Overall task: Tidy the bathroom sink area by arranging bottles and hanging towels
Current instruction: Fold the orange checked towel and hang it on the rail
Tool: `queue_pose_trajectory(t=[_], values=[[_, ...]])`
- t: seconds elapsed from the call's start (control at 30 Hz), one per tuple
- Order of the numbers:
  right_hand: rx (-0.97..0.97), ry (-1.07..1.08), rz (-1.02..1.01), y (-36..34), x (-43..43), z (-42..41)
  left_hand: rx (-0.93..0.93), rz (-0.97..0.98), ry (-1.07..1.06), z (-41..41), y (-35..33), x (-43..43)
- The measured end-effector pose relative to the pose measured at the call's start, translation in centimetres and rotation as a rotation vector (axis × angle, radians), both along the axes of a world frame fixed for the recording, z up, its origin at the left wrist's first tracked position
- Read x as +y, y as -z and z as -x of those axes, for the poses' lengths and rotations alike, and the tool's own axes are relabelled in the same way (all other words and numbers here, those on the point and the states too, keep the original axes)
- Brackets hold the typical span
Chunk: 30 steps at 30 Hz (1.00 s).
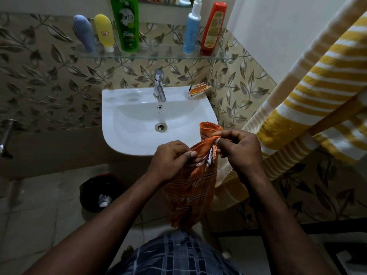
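Bottles (124,22) stand upright on the far glass shelf (151,55); a yellow striped towel (309,108) hangs at right. Left hand (168,161) and right hand (240,149) pinch the orange cloth (190,187) near the sink (123,108), apparently not yet hung.

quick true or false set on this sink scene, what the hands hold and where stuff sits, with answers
1. The left hand and the right hand both grip the orange cloth. True.
2. The glass shelf holds three bottles. False: five containers stand on the glass shelf.
3. A yellow striped towel hangs to the right of the sink. True.
4. The orange cloth lies in the sink. False: it hangs from the hands in front of the sink.
5. The green bottle lies on its side. False: it stands upright on the glass shelf.
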State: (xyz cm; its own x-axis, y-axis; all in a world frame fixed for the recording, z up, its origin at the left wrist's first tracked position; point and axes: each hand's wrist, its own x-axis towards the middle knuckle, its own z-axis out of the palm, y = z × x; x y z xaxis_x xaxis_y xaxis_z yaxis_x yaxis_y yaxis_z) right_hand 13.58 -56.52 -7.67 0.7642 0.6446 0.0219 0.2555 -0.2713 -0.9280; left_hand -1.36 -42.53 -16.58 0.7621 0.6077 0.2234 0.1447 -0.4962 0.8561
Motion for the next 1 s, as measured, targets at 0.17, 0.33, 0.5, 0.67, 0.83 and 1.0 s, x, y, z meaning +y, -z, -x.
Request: queue_pose_trajectory(t=[0.17, 0.33, 0.5, 0.67, 0.83, 1.0], values=[[-0.015, 0.026, 0.031, 0.4, -0.1, -0.7, -0.102, 0.052, -0.130, 1.0, -0.3, 0.1], [-0.057, 0.039, 0.053, 0.5, 0.4, -0.6, -0.099, -0.033, -0.226, 1.3, -0.8, -0.2], [-0.069, 0.028, 0.082, 0.7, 0.6, -0.7, -0.102, -0.054, -0.214, 1.7, -1.3, 0.0], [-0.081, 0.015, 0.110, 0.9, 1.2, -0.3, -0.080, -0.108, -0.252, 1.9, -1.9, 0.2], [-0.131, 0.010, 0.168, 1.9, 1.5, -0.5, -0.009, -0.160, -0.217, 2.1, -2.4, 1.1], [-0.179, 0.000, 0.197, 3.1, 1.9, -0.6, 0.037, -0.261, -0.212, 2.2, -2.3, 1.1]])
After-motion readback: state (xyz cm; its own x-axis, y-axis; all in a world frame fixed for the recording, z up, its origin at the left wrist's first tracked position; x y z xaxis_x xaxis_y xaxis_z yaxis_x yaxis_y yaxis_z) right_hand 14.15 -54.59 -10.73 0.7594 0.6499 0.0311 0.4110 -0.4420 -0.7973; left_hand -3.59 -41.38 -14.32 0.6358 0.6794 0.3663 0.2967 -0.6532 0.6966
